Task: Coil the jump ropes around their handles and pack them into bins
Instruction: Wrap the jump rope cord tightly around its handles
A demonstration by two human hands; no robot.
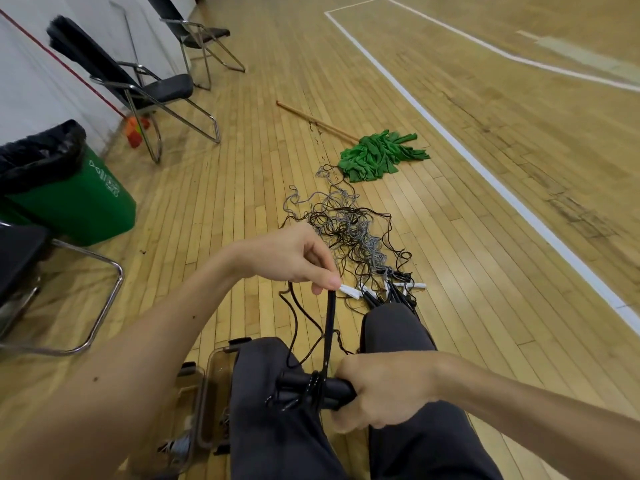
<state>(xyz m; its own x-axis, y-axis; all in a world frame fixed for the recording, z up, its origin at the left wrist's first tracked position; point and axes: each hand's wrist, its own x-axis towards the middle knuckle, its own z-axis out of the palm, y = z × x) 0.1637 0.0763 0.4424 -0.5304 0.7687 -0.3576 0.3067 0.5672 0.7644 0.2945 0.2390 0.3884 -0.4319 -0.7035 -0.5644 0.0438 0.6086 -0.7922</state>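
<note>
The right hand [384,389] grips the black handles [294,380] over the lap, while the left hand [294,258] pinches the rope [329,323] taut above them. The clear bin [209,379] is mostly hidden by a leg.

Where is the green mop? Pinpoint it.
Head view: the green mop lies on the floor, centre-right, just beyond the tangled jump ropes and left of the white court line.

Black handles [292,380] part-wrapped, cord [329,327] taut upward; tangled rope pile [349,233] on floor; clear bin [205,403] alongside.
</note>
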